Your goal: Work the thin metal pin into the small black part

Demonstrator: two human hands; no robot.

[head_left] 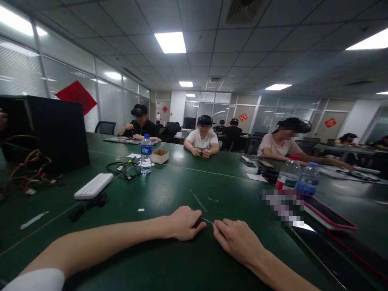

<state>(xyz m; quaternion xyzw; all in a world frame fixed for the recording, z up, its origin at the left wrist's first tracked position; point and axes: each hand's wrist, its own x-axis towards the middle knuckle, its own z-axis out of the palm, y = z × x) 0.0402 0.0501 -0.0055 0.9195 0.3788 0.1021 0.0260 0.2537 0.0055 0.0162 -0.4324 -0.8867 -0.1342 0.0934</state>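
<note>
My left hand (184, 223) is closed low over the green table (130, 250), thumb and index finger around one end of a thin pale rod (207, 220). A dark patch shows between those fingers; whether it is part of the rod I cannot tell. At the rod's other end, the curled fingers of my right hand (238, 239) close on it. Only a short middle stretch of the rod is visible between the two hands. Its kind cannot be made out.
A water bottle (146, 155), small open box (160, 156), black cable (123, 169) and white power strip (93, 186) lie ahead left, by a black computer case (57, 133). Two bottles (308, 180) and a red-edged phone (330, 214) are right. Several people sit beyond.
</note>
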